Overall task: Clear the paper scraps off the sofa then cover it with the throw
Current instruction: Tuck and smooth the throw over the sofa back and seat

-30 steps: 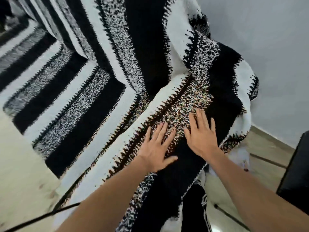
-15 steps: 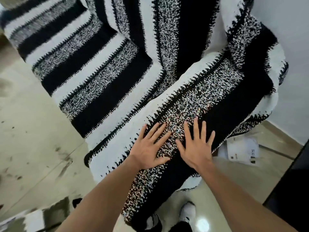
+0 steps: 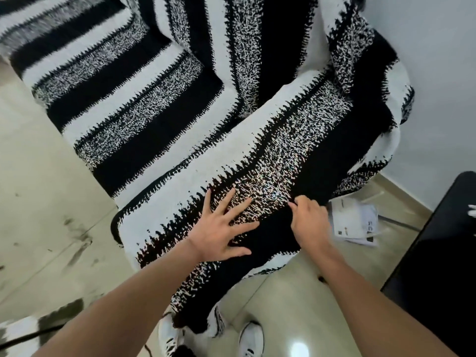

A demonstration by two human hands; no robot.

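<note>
The task looks close to finished. The throw, striped black, white and speckled, is draped over the sofa from backrest to seat and hangs over the front edge toward the floor; the sofa itself is hidden under it, so I cannot tell whether any scrap is trapped beneath. No paper shows on top of the cloth. A small pile of papers lies on the floor just beside the sofa's right front corner, which suggests the clearing step is done. What seems left is only tidying: smoothing the seat panel and evening the hang at the front, where the cloth bunches above the person's shoes.

The left hand lies flat on the throw at the seat's front edge, fingers spread wide and pressing down. The right hand is just beside it, fingers curled, seemingly pinching a small fold of the black stripe between thumb and fingertips.

Compared with 0.5 s ago, the left hand stays flat in nearly the same place, while the right hand, then flat with its fingers fanned on the cloth, has curled into this pinch and shifted slightly right. The throw's drape looks unchanged. Against 1 s ago, both hands sit nearer the front edge, and the view takes in more floor
</note>
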